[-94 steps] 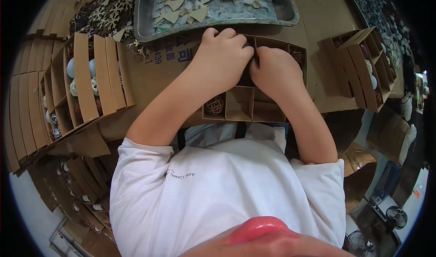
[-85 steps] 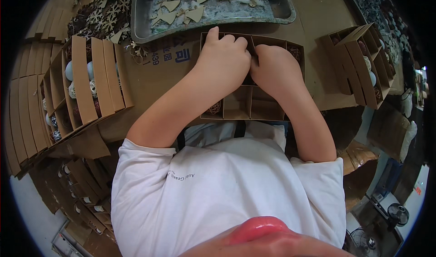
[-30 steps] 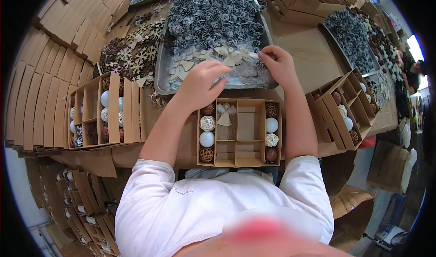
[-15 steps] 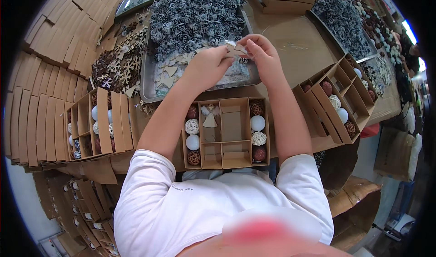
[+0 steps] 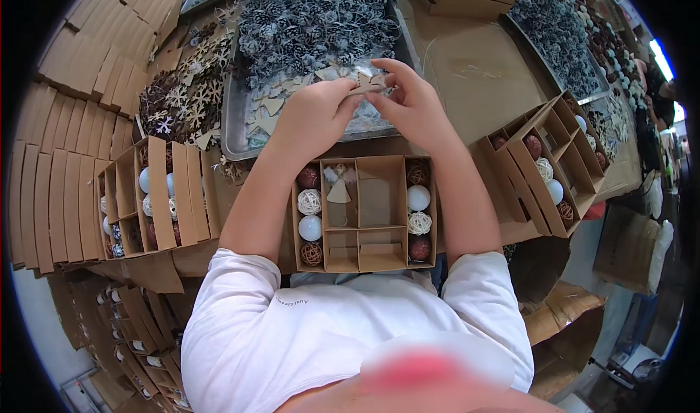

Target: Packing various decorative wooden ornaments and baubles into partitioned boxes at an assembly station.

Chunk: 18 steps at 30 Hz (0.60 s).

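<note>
Over the front of a metal tray point(image 5: 235, 132), both hands are at a small pale wooden cutout ornament point(image 5: 370, 83). My left hand point(image 5: 315, 115) pinches it from the left. At its right side, the fingers of my right hand point(image 5: 414, 108) close on it, with the index finger raised above; the exact grip is partly hidden. Closer to my body sits a divided cardboard box point(image 5: 364, 265). Red-brown, white and woven balls fill its two outer columns. A wooden angel ornament point(image 5: 338, 187) lies in its upper left middle compartment.
Frosted pinecones point(image 5: 313, 30) are heaped in the tray, above loose wooden cutouts point(image 5: 273, 106). Wooden snowflakes point(image 5: 193, 99) lie left of it. Partly filled boxes stand at left point(image 5: 157, 201) and right point(image 5: 543, 161). Stacked cardboard point(image 5: 55, 187) lines the far left; another pinecone tray point(image 5: 558, 44) is at right.
Both hands have come slightly nearer to me with the ornament. My right hand has shifted left, its thumb now lower beside the ornament.
</note>
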Available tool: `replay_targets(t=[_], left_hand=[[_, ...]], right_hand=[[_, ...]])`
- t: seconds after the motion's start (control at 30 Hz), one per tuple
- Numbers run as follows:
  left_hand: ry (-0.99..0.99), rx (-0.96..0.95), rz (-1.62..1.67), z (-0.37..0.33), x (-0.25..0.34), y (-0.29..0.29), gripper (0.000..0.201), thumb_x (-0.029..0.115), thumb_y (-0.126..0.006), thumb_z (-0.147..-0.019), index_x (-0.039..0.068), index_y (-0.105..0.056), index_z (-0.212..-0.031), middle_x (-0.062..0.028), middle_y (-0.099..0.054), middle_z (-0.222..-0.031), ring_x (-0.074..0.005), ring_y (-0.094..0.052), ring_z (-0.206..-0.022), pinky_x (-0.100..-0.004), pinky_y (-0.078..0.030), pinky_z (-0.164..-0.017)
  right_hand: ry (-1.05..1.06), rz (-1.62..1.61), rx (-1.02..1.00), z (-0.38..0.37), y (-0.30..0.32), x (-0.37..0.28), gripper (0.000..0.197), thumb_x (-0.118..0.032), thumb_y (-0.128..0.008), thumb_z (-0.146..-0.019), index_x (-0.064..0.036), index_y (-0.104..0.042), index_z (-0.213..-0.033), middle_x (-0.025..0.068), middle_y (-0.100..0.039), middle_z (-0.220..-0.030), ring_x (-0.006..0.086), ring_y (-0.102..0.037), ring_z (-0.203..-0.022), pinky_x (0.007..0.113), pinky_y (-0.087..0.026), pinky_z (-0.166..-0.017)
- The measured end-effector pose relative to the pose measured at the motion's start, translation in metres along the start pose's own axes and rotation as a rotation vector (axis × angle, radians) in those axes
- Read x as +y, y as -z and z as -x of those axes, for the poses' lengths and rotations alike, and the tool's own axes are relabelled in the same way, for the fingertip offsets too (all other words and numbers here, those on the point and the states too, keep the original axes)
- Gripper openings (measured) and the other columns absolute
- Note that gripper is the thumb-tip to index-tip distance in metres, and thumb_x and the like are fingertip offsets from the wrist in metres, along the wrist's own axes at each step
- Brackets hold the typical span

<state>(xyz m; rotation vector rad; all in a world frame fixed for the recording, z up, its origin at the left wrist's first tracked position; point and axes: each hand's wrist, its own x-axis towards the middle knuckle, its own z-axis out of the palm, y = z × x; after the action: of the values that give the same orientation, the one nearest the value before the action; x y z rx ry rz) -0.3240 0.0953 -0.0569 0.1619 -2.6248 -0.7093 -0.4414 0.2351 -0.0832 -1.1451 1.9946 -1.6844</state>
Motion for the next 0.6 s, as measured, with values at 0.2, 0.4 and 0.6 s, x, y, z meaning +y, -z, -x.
replay_targets(t=[0.2, 0.4, 0.6], left_hand=[[-0.023, 0.047, -0.006, 0.003, -0.005, 0.004, 0.018, 0.016, -0.06, -0.087, 0.0, -0.062, -0.094, -0.0185, -0.062, -0.077, -0.0359, -0.06, -0.072, -0.0417, -0.046, -0.063], [-0.007, 0.107, -0.052, 0.012, -0.015, 0.006, 0.015, 0.017, -0.057, -0.087, 0.003, -0.062, -0.092, -0.0183, -0.062, -0.075, -0.0368, -0.061, -0.071, -0.0439, -0.047, -0.062], [0.099, 0.086, -0.103, 0.014, -0.014, 0.005, 0.018, 0.016, -0.057, -0.089, 0.001, -0.062, -0.097, -0.0185, -0.064, -0.078, -0.0345, -0.063, -0.071, -0.0392, -0.048, -0.062]], right_hand=[[-0.183, -0.254, -0.139, -0.002, -0.003, 0.003, 0.02, -0.014, -0.055, -0.094, 0.0019, -0.062, -0.104, 0.0006, -0.057, -0.07, 0.0066, -0.053, -0.06, 0.024, -0.045, -0.055], [-0.123, -0.311, -0.17, -0.004, 0.016, 0.003, 0.026, -0.018, -0.046, -0.098, 0.0011, -0.064, -0.099, 0.0012, -0.056, -0.066, 0.0072, -0.052, -0.06, 0.022, -0.042, -0.059], [0.006, -0.168, -0.201, 0.004, 0.007, -0.007, 0.023, -0.019, -0.052, -0.096, 0.0001, -0.064, -0.093, 0.0004, -0.055, -0.065, 0.0084, -0.054, -0.062, 0.025, -0.044, -0.058]])
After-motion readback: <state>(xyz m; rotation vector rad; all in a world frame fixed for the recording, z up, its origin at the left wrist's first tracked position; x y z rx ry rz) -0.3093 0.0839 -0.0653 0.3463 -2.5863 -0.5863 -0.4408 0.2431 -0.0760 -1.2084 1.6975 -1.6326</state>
